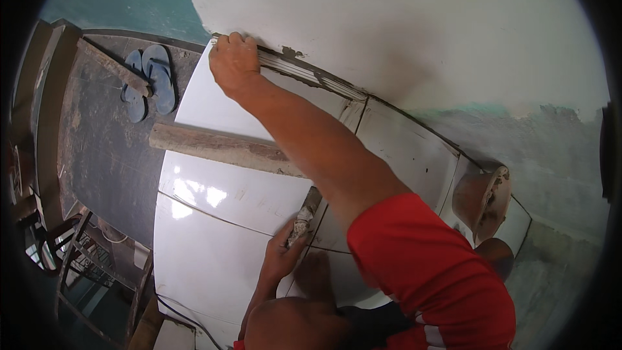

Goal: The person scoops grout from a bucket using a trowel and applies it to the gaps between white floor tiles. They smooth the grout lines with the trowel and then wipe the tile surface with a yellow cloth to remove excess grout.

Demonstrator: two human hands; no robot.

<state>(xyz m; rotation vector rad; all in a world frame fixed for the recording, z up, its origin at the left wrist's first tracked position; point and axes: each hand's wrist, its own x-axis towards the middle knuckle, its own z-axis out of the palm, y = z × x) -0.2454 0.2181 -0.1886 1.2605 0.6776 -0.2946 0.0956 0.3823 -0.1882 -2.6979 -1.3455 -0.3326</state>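
Note:
My right hand [234, 65] reaches far across the white floor tiles [214, 236] to the foot of the wall. Its bent fingers close over the left end of a narrow ridged strip [304, 71], pale with dark mortar along its edges. The strip runs along the joint between wall and floor. Lower down, close to my bent knee, my left hand [285, 246] grips a short tool [303, 220] crusted with pale mortar. Its dark flat end points up and away; its exact kind is unclear. A worn wooden plank [220, 147] lies on the tiles, partly behind my right forearm.
A reddish-brown bowl [481, 201] with mortar on its rim stands tilted by the wall at right. Blue flip-flops [159, 78] and a wooden stick [113, 66] lie on the dark floor at far left. A metal frame [97, 262] and a black cable [188, 317] are lower left.

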